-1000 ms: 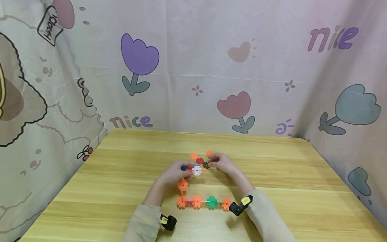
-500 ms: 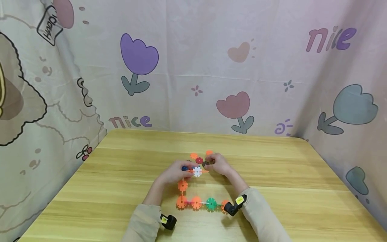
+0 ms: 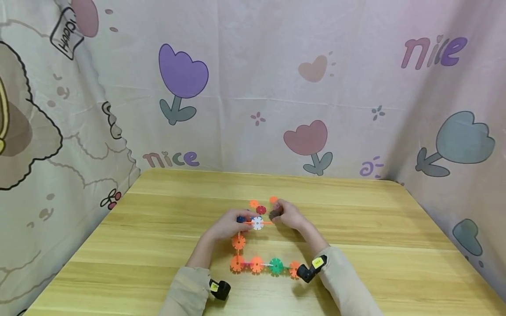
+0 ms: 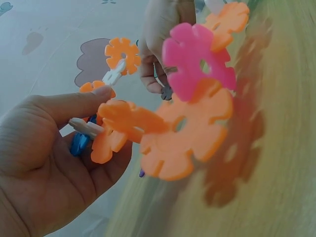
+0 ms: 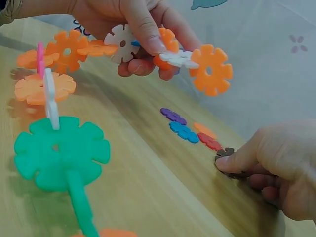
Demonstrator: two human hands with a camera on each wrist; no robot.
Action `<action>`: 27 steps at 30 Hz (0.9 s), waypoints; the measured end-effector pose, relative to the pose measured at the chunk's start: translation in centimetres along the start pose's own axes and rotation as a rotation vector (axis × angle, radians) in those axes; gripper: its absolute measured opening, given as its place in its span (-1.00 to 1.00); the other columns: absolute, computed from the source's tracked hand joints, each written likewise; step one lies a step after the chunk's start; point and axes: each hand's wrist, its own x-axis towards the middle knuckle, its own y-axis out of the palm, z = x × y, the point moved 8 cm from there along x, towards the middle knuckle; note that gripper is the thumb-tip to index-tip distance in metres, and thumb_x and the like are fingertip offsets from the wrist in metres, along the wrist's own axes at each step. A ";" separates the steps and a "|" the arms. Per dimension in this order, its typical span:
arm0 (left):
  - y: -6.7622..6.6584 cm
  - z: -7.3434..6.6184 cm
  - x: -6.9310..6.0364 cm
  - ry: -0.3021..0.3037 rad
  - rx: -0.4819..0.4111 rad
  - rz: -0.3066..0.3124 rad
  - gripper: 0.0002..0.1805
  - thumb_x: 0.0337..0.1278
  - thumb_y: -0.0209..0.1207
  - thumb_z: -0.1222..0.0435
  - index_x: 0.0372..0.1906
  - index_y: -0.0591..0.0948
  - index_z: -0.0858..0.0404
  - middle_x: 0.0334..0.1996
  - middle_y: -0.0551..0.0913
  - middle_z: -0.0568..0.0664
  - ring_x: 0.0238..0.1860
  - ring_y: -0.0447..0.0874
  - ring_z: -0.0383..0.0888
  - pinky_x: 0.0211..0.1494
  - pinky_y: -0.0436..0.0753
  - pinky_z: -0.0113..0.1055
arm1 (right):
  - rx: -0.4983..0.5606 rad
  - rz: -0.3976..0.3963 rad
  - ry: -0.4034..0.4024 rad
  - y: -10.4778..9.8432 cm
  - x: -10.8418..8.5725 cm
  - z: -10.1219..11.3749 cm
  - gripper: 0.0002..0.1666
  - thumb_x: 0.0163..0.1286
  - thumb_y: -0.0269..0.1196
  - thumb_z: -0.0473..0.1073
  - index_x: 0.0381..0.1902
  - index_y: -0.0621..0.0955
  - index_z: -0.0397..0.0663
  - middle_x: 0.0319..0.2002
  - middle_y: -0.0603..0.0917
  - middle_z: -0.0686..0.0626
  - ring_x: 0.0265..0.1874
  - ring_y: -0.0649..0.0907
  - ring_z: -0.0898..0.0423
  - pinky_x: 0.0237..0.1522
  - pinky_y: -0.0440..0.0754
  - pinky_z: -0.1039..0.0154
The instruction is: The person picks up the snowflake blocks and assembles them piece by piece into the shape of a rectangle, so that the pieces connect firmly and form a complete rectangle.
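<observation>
My left hand (image 3: 229,226) grips one end of a chain of slotted plastic snowflake discs. Thumb and fingers close round orange, white and blue pieces, with a white disc (image 3: 257,223) and an orange disc (image 5: 211,70) sticking out past the fingers. From there the chain bends toward me and runs right, through a pink disc (image 4: 195,61) and a green disc (image 5: 61,153). Farther right, my right hand (image 3: 290,215) pinches a dark snowflake disc (image 5: 227,152) between thumb and fingers, low at the tabletop. Its fingers cover part of that disc.
Loose discs lie on the wooden table (image 3: 356,219) beyond the chain: purple (image 5: 173,116), blue (image 5: 183,132), red (image 3: 261,210), and orange ones (image 3: 254,203), one close by the right hand's fingertips. A printed curtain (image 3: 245,79) hangs behind the table.
My right hand's fingers have closed on the dark disc and shifted it slightly right, away from the red disc. The left hand and the chain stay nearly still.
</observation>
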 end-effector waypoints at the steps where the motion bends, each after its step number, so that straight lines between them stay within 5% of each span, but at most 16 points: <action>1: 0.0 0.0 0.0 -0.003 -0.002 -0.001 -0.62 0.14 0.14 0.42 0.10 0.55 0.30 -0.39 0.52 0.03 -0.41 0.51 -0.02 -0.40 0.51 -0.33 | 0.000 -0.005 0.000 -0.1 -0.1 0.0 -0.71 0.07 0.33 -0.45 -0.31 0.46 -0.15 -0.40 0.54 -0.03 -0.34 0.50 0.04 -0.24 0.46 0.17; 11: 0.0 0.0 0.1 0.018 0.008 0.004 -0.61 0.15 0.12 0.43 0.11 0.56 0.24 -0.32 0.51 0.04 -0.45 0.52 -0.07 -0.47 0.51 -0.38 | 0.154 0.082 0.006 -0.7 -1.3 -0.8 -0.85 0.17 0.20 -0.48 -0.29 0.48 -0.32 -0.51 0.56 -0.09 -0.61 0.54 0.11 -0.57 0.55 0.29; 27: 0.0 0.2 0.0 0.005 0.009 -0.006 -0.60 0.15 0.13 0.44 0.13 0.54 0.27 -0.26 0.53 0.05 -0.40 0.56 0.01 -0.46 0.49 -0.36 | 0.271 0.206 0.004 -0.1 -4.0 -0.3 -0.87 0.25 0.17 -0.41 -0.26 0.45 -0.37 -0.52 0.62 -0.14 -0.64 0.61 0.07 -0.57 0.63 0.17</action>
